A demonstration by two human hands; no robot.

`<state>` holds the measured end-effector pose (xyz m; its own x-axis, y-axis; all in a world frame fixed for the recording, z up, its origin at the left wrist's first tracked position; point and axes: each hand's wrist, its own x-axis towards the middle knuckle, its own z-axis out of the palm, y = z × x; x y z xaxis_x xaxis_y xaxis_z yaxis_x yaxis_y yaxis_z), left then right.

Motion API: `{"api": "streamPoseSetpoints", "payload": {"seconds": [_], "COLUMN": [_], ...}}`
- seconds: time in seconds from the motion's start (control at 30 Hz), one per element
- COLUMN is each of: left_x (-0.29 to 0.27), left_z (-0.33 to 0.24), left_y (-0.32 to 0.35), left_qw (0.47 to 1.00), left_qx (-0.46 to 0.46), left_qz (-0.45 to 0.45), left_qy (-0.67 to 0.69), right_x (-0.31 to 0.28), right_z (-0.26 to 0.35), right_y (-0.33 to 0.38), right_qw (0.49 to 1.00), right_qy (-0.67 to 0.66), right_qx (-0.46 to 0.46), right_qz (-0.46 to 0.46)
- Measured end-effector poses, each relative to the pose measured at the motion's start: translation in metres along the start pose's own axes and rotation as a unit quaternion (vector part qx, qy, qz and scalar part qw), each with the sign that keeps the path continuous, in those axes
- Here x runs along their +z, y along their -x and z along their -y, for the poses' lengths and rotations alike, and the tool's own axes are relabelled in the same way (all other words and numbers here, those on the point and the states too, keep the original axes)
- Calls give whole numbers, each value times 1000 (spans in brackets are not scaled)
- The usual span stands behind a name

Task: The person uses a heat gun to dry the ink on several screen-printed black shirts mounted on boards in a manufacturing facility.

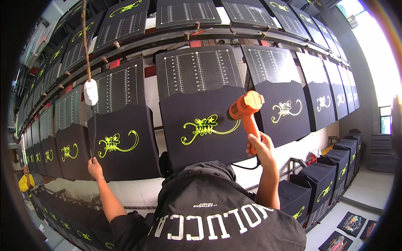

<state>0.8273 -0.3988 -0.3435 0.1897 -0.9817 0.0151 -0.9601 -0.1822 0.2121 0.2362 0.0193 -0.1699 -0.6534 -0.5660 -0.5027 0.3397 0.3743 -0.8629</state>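
Note:
My right hand (262, 145) is closed round the handle of an orange heat gun (248, 106). Its dark nozzle points left, above a dark navy shirt (201, 154) stretched over a black printing board (197, 67). That shirt bears a neon yellow-green curling print (204, 129), partly covered by the gun. On the left, my left hand (95, 168) pinches a thin cord (94, 129) hanging from a white socket block (91, 92), beside another shirt (123, 161) with the same neon print. A black cable runs below the gun, near my right wrist.
Shirts on boards to the right carry paler prints (287, 109). Another row of boards (188, 12) stands beyond a dark rail (167, 37). A brown wire (85, 37) holds the socket block overhead. More draped boards (316, 184) stand at lower right.

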Motion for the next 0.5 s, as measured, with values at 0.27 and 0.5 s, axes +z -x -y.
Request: {"api": "streamPoseSetpoints", "payload": {"seconds": [0.27,0.5], "left_x": [-11,12], "left_z": [-77,-190], "left_y": [41,141], "left_qw": [984,934], "left_qx": [15,268], "left_qz": [-175,-186], "left_qy": [-20,145], "right_x": [-1,-2], "right_z": [0,3], "right_y": [-8,-10], "right_qw": [1000,999], "right_qy": [12,12], "right_qx": [-22,-11], "right_qz": [-18,-36]}}
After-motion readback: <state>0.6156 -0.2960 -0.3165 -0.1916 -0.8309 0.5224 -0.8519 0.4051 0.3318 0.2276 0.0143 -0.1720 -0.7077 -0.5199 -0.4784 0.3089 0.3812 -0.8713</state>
